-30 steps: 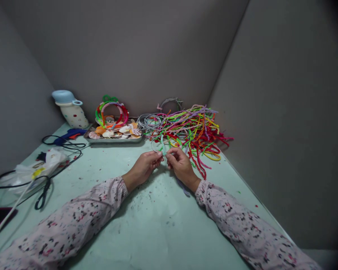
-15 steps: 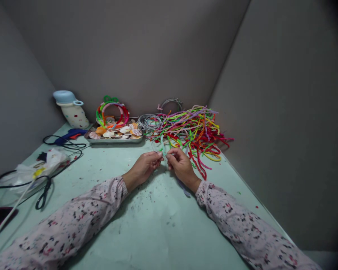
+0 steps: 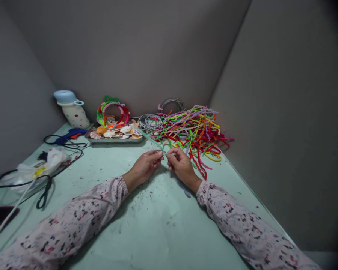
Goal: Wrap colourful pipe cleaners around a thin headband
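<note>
A mint-green pipe cleaner (image 3: 153,141) runs from my fingertips up and left toward the shell tray. My left hand (image 3: 145,164) is closed, with thumb and forefinger pinching near the pipe cleaner's lower end. Close beside it, my right hand (image 3: 182,165) pinches the same end between thumb and fingers. A thin loop, perhaps wire, shows faintly just beyond the fingertips; how it meets the pipe cleaner is too small to tell. Past my right hand lies a heap of many-coloured pipe cleaners (image 3: 195,125).
At the back, a metal tray (image 3: 115,141) holds seashells (image 3: 125,129) and pipe-cleaner-wrapped hoops (image 3: 126,114). Coiled grey wire (image 3: 150,122) lies beside it. Leftward are a bottle (image 3: 73,110), a blue-handled tool (image 3: 69,135), black cable (image 3: 42,198) and a plastic bag (image 3: 52,161). Grey partitions enclose the table.
The free length of the mint-green pipe cleaner has swung from upright to leaning far left. Both hands stay nearly in place, still pinching.
</note>
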Tool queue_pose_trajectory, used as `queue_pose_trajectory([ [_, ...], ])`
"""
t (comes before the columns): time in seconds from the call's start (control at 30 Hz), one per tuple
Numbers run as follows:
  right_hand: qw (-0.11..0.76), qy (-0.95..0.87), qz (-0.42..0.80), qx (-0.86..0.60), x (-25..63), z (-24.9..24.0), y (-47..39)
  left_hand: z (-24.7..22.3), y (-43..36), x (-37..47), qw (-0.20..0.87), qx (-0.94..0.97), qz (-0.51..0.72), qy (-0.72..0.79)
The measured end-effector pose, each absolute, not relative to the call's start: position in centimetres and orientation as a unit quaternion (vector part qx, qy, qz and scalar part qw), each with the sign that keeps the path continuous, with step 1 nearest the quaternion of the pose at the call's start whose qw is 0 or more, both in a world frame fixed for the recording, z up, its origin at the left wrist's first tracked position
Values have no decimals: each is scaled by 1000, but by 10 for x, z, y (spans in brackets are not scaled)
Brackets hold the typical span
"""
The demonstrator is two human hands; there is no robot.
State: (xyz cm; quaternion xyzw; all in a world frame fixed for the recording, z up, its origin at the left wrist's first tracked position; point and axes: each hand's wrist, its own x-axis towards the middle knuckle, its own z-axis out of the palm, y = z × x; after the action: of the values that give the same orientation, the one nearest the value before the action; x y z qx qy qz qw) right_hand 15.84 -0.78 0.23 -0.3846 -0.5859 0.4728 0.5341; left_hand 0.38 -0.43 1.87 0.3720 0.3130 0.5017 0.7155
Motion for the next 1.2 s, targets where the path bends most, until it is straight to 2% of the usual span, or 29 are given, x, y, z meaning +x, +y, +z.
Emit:
queue_pose_trajectory([
  [1.2,524,-553,505,-405,159,6,-7,16,-3,4,727,357,503,300],
])
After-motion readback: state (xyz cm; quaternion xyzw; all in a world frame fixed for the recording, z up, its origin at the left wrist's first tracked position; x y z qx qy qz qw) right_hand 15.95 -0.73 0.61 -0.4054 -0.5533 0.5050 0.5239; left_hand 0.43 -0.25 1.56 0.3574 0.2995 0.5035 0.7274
